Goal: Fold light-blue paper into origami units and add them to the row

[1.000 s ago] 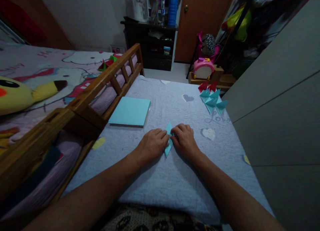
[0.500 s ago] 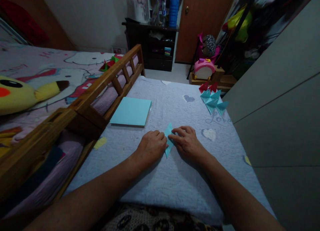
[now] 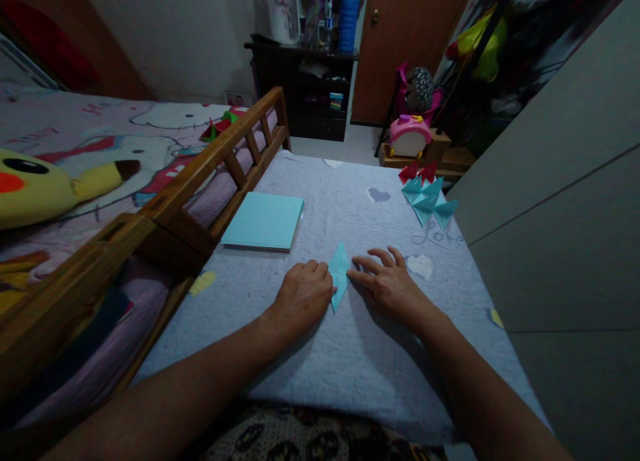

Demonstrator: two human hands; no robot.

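A small folded light-blue paper piece [image 3: 339, 279], a narrow diamond shape, lies on the grey-blue blanket [image 3: 350, 354]. My left hand [image 3: 303, 295] rests curled on the blanket, its fingertips pressing the paper's left edge. On the other side, my right hand [image 3: 389, 282] lies with fingers spread, its index fingertip touching the paper's right edge. A flat stack of light-blue square sheets [image 3: 263, 220] lies farther back to the left.
Several folded blue and red paper pieces [image 3: 426, 194] sit at the far right of the blanket. A wooden bed rail [image 3: 200, 174] runs along the left, a yellow plush toy [image 3: 45, 184] beyond it. A grey wardrobe wall [image 3: 560, 201] closes the right. Dark shelves and a door stand behind.
My right hand has slid to the right and its fingers have spread, uncovering more of the folded paper. My left hand has stayed on the paper's left edge.
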